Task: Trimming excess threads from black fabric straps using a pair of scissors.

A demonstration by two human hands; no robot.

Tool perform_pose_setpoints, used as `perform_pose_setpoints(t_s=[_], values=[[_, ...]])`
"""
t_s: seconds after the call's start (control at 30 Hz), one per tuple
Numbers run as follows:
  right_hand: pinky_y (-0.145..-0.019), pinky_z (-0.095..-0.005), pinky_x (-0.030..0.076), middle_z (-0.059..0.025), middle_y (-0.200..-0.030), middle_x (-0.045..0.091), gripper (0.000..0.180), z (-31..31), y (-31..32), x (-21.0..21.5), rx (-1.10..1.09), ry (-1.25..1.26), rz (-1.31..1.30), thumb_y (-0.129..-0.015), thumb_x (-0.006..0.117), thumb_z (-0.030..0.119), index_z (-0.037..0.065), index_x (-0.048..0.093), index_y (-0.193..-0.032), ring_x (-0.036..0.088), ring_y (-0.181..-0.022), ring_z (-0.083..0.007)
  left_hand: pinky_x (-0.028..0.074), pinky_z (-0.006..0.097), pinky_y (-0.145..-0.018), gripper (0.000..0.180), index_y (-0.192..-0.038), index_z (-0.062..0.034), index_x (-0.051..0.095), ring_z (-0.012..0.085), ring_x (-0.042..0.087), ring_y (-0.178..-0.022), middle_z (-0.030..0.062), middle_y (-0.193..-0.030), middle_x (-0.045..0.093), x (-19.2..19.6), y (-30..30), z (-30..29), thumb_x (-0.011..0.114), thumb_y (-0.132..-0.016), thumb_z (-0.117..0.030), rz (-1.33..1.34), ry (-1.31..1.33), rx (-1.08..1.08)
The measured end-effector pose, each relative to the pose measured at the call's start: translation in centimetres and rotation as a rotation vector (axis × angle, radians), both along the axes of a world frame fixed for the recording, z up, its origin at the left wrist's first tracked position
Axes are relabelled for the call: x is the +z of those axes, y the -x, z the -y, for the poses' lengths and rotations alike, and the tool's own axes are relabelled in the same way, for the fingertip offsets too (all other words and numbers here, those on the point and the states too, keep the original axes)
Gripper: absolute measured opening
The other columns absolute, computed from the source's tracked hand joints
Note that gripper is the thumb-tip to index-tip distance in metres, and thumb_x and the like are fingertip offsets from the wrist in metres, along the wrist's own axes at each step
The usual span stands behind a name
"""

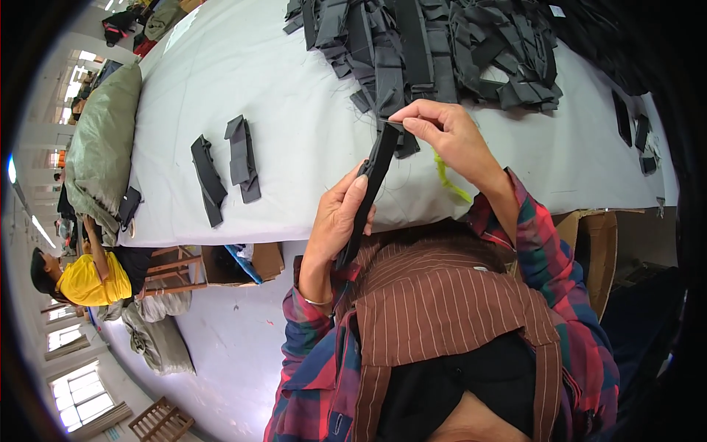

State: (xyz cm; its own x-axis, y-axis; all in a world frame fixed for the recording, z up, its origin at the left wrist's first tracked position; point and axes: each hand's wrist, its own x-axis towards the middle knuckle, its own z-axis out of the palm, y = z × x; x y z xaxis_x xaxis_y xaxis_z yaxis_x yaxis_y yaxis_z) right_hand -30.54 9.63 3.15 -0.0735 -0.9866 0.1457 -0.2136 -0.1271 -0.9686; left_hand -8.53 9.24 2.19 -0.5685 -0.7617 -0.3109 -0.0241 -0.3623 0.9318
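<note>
A long black fabric strip (379, 158), folded in layers, slants upward in front of my body. My left hand (335, 221) is closed round its lower half, thumb on top. At the upper end, the thumb and forefinger of my right hand (453, 140) pinch together on the strip's edge; a thin light line shows at the fingertips, too small to make out. Beyond my hands lies a big heap of similar black strips (412, 44) with loose threads. Two separate strips, one darker (208, 180) and one folded (242, 158), rest to the left.
The white-covered table (294, 147) has its near edge by my waist. A bright yellow-green strip (448, 180) lies near my right wrist. A stuffed green sack (107, 140) leans at the left edge. Cardboard boxes (269, 261) stand below; a person in yellow (92, 280) is farther left.
</note>
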Motion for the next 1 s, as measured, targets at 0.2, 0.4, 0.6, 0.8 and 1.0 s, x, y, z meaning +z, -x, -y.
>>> perform_pose_setpoints(t_s=[0.2, 0.4, 0.6, 0.8, 1.0], values=[[-0.073, -0.0177, 0.039, 0.0062, -0.083, 0.056, 0.024, -0.5, -0.1, -0.2, -0.011, 0.005, 0.2, -0.092, 0.058, 0.016, 0.003, 0.062, -0.112, 0.048, -0.077, -0.0035, 0.046, 0.025, -0.048, 0.043, -0.114, -0.0008, 0.054, 0.0141, 0.055, -0.055, 0.0086, -0.068, 0.056, -0.9, -0.2, 0.9, 0.04, -0.099, -0.038, -0.066, -0.125, 0.003], [-0.061, -0.0186, 0.035, 0.0049, -0.079, 0.061, 0.022, -0.4, -1.0, -1.1, 0.014, -0.302, 0.41, -0.085, 0.069, 0.022, 0.003, 0.067, -0.096, 0.048, -0.071, -0.0023, 0.055, 0.032, -0.058, 0.048, -0.115, 0.0, 0.047, 0.0237, 0.059, -0.072, 0.015, -0.093, 0.056, -2.7, 1.6, 1.0, 0.037, -0.098, -0.044, -0.465, -0.441, -0.031], [-0.059, -0.0231, 0.039, 0.0028, -0.079, 0.063, 0.023, 1.2, 0.5, -1.5, -0.098, -0.144, 0.328, -0.083, 0.069, 0.023, 0.002, 0.067, -0.094, 0.051, -0.069, -0.0046, 0.056, 0.032, -0.068, 0.044, -0.126, 0.003, 0.044, 0.0223, 0.063, -0.08, 0.0171, -0.106, 0.058, -1.3, 0.2, -1.3, 0.045, -0.097, -0.03, -0.326, -0.22, -0.125], [-0.063, -0.0283, 0.046, -0.0083, -0.079, 0.063, 0.022, -0.6, -2.8, -1.5, -0.268, 0.241, -0.202, -0.086, 0.063, 0.022, 0.009, 0.062, -0.103, 0.061, -0.069, -0.0208, 0.055, 0.031, -0.073, 0.032, -0.12, 0.0032, 0.046, 0.0194, 0.064, -0.082, 0.0157, -0.107, 0.059, -2.0, 0.4, -1.3, 0.052, -0.094, -0.014, -0.439, -0.214, 0.1], [-0.059, -0.0348, 0.045, -0.0039, -0.076, 0.063, 0.013, -3.7, -4.8, -1.6, -0.121, 0.274, -0.486, -0.083, 0.063, 0.021, 0.011, 0.063, -0.091, 0.062, -0.068, -0.0239, 0.054, 0.03, -0.078, 0.034, -0.12, 0.0015, 0.044, 0.0195, 0.064, -0.085, 0.015, -0.106, 0.059, -2.3, 0.3, -1.0, 0.055, -0.089, -0.005, -0.451, -0.207, 0.14]])
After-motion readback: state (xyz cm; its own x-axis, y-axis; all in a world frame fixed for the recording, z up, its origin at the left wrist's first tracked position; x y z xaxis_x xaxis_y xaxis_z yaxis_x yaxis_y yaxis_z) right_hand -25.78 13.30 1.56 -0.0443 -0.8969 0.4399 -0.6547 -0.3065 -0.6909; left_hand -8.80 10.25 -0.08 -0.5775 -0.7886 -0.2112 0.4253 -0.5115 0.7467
